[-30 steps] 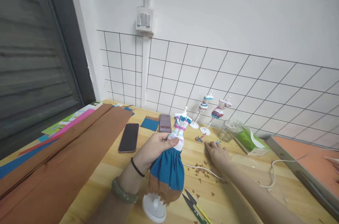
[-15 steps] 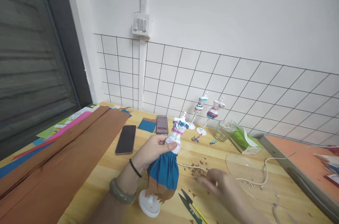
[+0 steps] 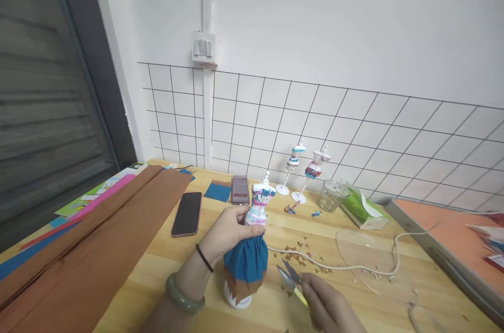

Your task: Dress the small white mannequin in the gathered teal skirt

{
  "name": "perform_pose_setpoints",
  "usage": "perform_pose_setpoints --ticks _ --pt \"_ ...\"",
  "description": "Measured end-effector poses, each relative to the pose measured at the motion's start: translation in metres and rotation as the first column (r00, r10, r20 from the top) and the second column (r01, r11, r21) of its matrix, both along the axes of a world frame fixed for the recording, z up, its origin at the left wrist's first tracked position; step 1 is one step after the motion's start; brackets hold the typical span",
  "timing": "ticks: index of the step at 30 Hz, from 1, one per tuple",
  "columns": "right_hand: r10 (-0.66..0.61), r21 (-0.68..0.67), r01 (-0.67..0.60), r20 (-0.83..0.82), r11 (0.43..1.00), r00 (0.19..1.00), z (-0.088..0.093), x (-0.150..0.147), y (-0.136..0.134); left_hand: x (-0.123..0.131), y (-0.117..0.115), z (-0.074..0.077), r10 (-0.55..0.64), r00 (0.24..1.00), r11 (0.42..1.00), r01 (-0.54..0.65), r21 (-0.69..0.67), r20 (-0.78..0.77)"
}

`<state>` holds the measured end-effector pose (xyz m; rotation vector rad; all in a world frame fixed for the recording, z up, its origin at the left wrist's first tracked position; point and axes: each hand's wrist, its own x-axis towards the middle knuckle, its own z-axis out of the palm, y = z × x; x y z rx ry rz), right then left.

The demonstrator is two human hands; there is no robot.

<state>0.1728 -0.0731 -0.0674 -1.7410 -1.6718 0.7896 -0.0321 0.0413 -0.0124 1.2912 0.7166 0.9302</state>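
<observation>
My left hand (image 3: 232, 228) is wrapped round the waist of a small white dress form (image 3: 260, 201) with coloured patches on its bodice. Below my fingers hangs a gathered skirt (image 3: 246, 260), blue with a jagged brown hem. The form stands close to upright, its round white base (image 3: 238, 299) showing under the hem. In my right hand (image 3: 326, 299) is a pair of thread snips (image 3: 293, 281) with a yellow handle, blades apart and pointing toward the skirt without touching it. Brown scraps (image 3: 295, 254) lie just beyond the blades.
Two more dress forms (image 3: 314, 169) stand at the back beside a glass jar (image 3: 333, 195) and a green tissue pack (image 3: 364, 207). Two phones (image 3: 187, 214) and a blue-brown cloth piece (image 3: 218, 191) lie left of centre. Brown fabric (image 3: 118, 233) covers the left side. A white cord (image 3: 346, 268) crosses the right.
My right hand has taken up the thread snips from the table. My left hand has brought the tilted dress form closer to upright, and its base has moved under the skirt.
</observation>
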Motion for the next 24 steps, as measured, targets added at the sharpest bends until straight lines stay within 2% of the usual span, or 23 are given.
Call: perform_pose_setpoints --ticks 2,4,7,11,16,21,24 --pt "-0.05 0.016 0.052 -0.126 0.999 0.991 0.018 -0.006 0.003 0.002 -0.002 0.0 0.002 1.0 1.0 -0.001 0.014 -0.024" --pt "-0.043 0.096 0.057 -0.143 0.994 0.989 0.03 -0.011 0.008 0.004 -0.004 0.001 0.006 0.999 1.0 -0.004 0.03 -0.052" --pt "-0.011 0.26 0.016 -0.019 0.965 1.0 0.037 -0.02 0.017 0.008 -0.008 0.005 0.02 0.995 0.998 -0.014 0.067 -0.095" --pt "-0.028 0.408 -0.061 0.208 0.911 0.978 0.04 -0.031 0.025 0.013 -0.014 0.012 0.072 0.987 0.989 -0.051 0.139 -0.147" --pt "-0.138 0.547 -0.123 0.411 0.828 0.901 0.04 -0.04 0.031 0.015 -0.021 0.014 0.185 0.961 0.966 -0.139 0.217 -0.208" --pt "-0.299 0.637 -0.158 0.547 0.754 0.782 0.035 -0.045 0.034 0.018 -0.026 0.009 0.373 0.854 0.899 -0.235 0.37 -0.362" --pt "-0.282 0.629 -0.165 0.547 0.76 0.788 0.039 -0.045 0.032 0.019 -0.027 0.01 0.426 0.802 0.872 -0.243 0.424 -0.417"
